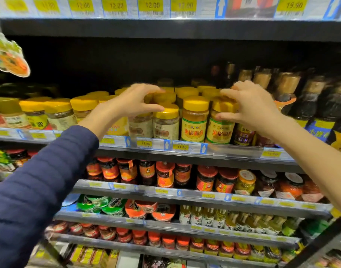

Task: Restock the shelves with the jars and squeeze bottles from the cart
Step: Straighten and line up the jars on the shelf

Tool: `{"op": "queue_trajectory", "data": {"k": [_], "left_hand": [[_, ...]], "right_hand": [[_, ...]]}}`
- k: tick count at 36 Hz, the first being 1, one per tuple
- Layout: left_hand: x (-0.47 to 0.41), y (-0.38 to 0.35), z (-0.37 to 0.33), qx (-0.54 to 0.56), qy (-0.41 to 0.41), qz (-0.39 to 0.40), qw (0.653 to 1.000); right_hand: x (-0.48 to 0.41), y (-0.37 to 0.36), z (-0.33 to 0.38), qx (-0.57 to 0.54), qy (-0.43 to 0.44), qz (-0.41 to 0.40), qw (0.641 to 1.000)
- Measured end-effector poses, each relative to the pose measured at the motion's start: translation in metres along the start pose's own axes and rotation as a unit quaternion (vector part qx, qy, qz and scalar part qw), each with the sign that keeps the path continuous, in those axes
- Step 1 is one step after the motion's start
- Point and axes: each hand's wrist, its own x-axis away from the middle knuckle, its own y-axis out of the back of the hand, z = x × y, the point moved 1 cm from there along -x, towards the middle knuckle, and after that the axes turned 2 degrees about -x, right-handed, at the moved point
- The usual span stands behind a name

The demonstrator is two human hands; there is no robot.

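Observation:
Yellow-lidded jars fill the shelf (185, 149) at chest height. My right hand (251, 107) grips the front jar with a green-edged yellow label (220, 130), fingers over its lid and thumb against its side. An identical jar (193, 120) stands just to its left. My left hand (135, 102) hovers over the front row by two beige-labelled jars (165, 124), its fingers and thumb spread in a loose curve with nothing between them. The cart is out of view.
Dark sauce bottles (309, 105) stand right of the jars. Red-lidded jars (165, 175) fill the shelf below, with bowls and small bottles lower down. A packet (9, 57) hangs at the upper left. The shelf above carries price tags (150, 5).

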Motion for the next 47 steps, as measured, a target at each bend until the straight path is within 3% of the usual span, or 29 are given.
{"op": "queue_trajectory", "data": {"k": [3, 7, 11, 17, 23, 47], "left_hand": [[0.011, 0.011, 0.019, -0.019, 0.029, -0.01, 0.999], [0.02, 0.017, 0.037, -0.051, 0.053, 0.012, 0.997], [0.023, 0.015, 0.051, -0.07, 0.049, 0.059, 0.995], [0.024, 0.008, 0.059, -0.191, 0.013, 0.114, 0.975], [0.026, 0.002, 0.071, -0.172, -0.026, 0.086, 0.981], [0.024, -0.006, 0.077, -0.146, -0.058, 0.015, 0.987]], "right_hand": [[-0.013, 0.01, 0.02, -0.098, 0.033, -0.047, 0.994], [-0.035, 0.011, 0.057, -0.181, 0.078, 0.001, 0.98], [-0.054, -0.003, 0.088, -0.14, 0.086, 0.061, 0.985], [-0.068, -0.031, 0.104, -0.024, 0.07, 0.121, 0.99], [-0.073, -0.038, 0.103, 0.019, 0.075, 0.126, 0.989], [-0.079, -0.037, 0.101, -0.025, 0.064, 0.153, 0.986]]}}
